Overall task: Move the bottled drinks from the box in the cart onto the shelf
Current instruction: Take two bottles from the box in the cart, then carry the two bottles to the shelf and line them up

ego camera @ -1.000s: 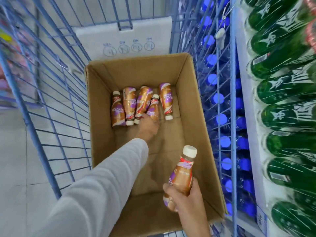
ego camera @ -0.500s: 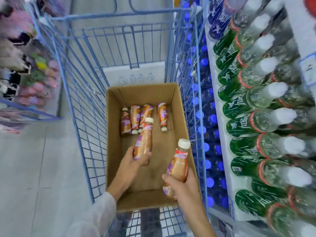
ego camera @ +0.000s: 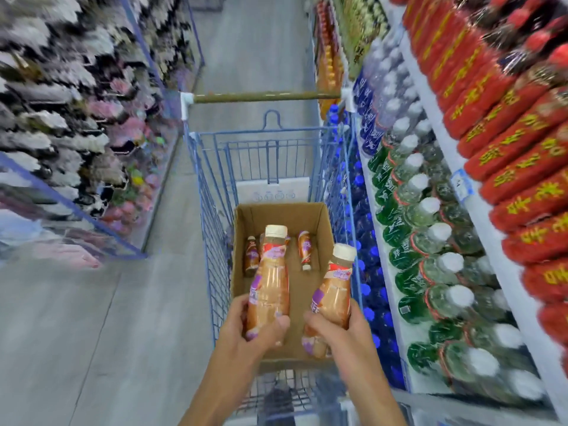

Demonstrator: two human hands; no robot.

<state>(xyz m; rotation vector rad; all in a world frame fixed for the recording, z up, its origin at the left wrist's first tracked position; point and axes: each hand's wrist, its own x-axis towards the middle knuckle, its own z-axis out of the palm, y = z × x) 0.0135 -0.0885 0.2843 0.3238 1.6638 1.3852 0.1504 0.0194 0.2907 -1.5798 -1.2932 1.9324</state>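
Supermarket aisle. Drinks shelf (ego camera: 486, 241) at 3 o'clock; blue wire cart (ego camera: 215, 256) at 12. Cardboard box (ego camera: 276, 216) inside holds coffee bottles (ego camera: 250, 256) at far end. Left hand (ego camera: 246, 330), right hand (ego camera: 341, 330): fingers curled round one upright bottle each (left bottle (ego camera: 270, 281), right bottle (ego camera: 333, 290)), above box. Next, as I judge it: caps up, turn to 3, seat bases flat.

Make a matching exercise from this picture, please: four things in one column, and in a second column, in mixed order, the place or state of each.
Things
1. left bottle
2. loose bottles
3. cardboard box
4. green bottles

Places or states
a. on the shelf at the right
b. inside the blue cart
c. gripped by the left hand, cap up
d. lying on the floor of the box

Pairs: 1-c, 2-d, 3-b, 4-a
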